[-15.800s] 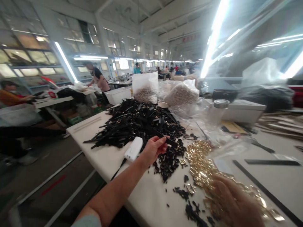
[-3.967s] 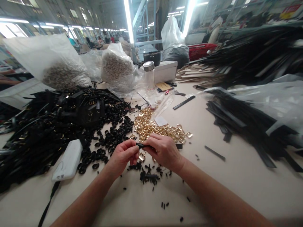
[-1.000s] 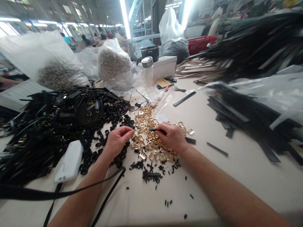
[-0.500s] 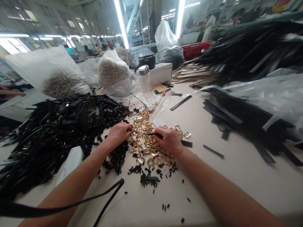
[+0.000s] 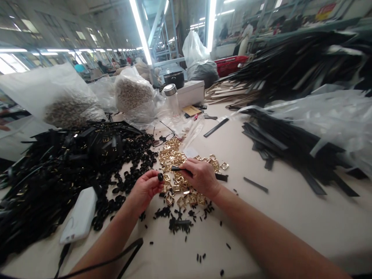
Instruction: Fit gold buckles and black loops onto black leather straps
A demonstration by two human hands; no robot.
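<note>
Between thumb and fingertips, my left hand (image 5: 147,188) pinches a small black ring-shaped loop (image 5: 160,177). My right hand (image 5: 202,176) is closed around a narrow black strip (image 5: 176,169), whose end points left toward the loop. Strip and loop are apart. Under and around both hands lies a heap of gold buckles (image 5: 171,153). Many small black loops (image 5: 128,175) are scattered to the left of my left hand. Just in front of the buckles sits a clump of small black bits (image 5: 179,224).
At left rises a big pile of black straps (image 5: 66,155), with a white power bank (image 5: 80,215) before it. Glasses (image 5: 165,138), a clear bottle (image 5: 172,100) and filled plastic bags (image 5: 133,95) stand beyond. More black strips (image 5: 279,137) lie at right under plastic.
My left hand has moved down and nearer me, and a black loop now shows at its fingertips. My right hand still grips the strip. The view has shifted slightly.
</note>
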